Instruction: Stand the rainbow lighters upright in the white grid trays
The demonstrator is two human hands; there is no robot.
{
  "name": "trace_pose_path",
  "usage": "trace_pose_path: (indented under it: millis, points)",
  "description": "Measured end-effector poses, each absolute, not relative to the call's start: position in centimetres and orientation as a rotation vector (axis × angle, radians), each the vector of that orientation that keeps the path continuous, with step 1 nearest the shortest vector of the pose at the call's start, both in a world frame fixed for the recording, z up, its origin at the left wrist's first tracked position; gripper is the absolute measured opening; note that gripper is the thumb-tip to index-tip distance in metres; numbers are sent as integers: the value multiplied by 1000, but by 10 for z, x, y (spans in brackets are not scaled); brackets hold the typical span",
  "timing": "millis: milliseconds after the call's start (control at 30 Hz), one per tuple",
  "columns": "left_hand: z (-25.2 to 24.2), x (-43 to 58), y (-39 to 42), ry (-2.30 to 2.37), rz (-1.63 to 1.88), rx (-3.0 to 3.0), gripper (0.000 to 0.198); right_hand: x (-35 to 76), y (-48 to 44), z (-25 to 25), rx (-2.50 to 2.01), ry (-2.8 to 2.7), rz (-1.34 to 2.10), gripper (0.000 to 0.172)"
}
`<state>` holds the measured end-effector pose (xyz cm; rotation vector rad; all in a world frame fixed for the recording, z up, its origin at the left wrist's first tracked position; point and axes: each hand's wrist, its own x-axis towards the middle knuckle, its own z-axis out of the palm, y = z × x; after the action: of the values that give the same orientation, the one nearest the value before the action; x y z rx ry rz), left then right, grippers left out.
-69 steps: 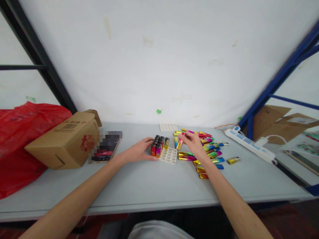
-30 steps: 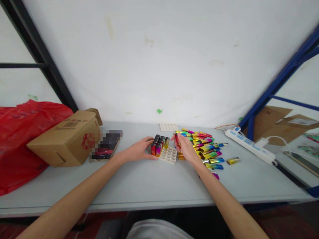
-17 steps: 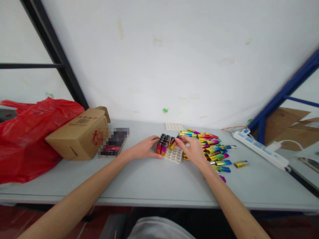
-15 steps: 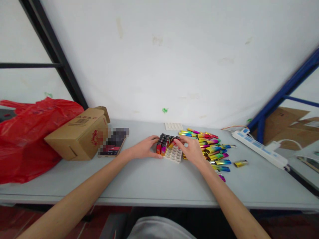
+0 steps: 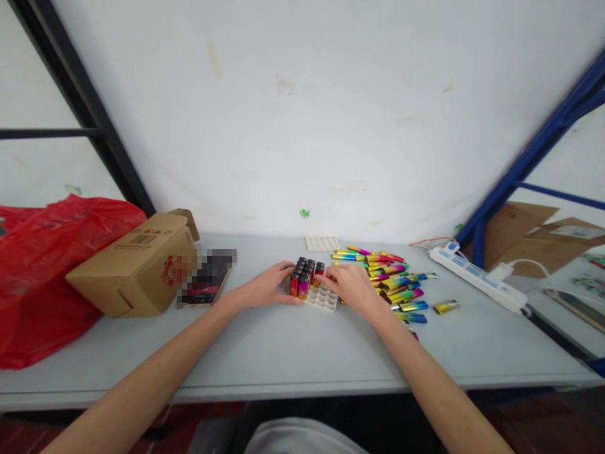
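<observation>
The left hand (image 5: 270,287), thumb and fingers spread, curves around the left side of the pale tray (image 5: 326,302); the right hand (image 5: 347,284) has fingertips at one lighter (image 5: 320,269) there, but whether it pinches, I cannot tell. Standing lighters (image 5: 303,287) already occupy the tray's left part; the near-right cells remain unfilled, and many loose lighters (image 5: 397,284) lie to the right.

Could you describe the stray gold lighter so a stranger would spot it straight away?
On the right of the grey table, find the long white power strip. Just left of its near end lies the gold lighter. Unlike those in the colourful heap further left, it lies alone.
</observation>
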<state>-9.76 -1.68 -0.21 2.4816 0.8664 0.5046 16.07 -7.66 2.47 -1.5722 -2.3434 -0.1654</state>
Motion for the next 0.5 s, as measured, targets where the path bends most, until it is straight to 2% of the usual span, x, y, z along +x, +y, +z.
trace_pose_path:
  millis: [167,267,500]
  points:
    - [0,-98,-18,899,470,2468,83,206,-43,29,-1490,-2113,-118,46]
    - [0,-98,-17,929,457,2482,84,248,-6,27,-1640,-2016,-191,31]
    - [0,-99,-17,913,437,2514,83,284,38,1,-1744,-2184,-71,23]
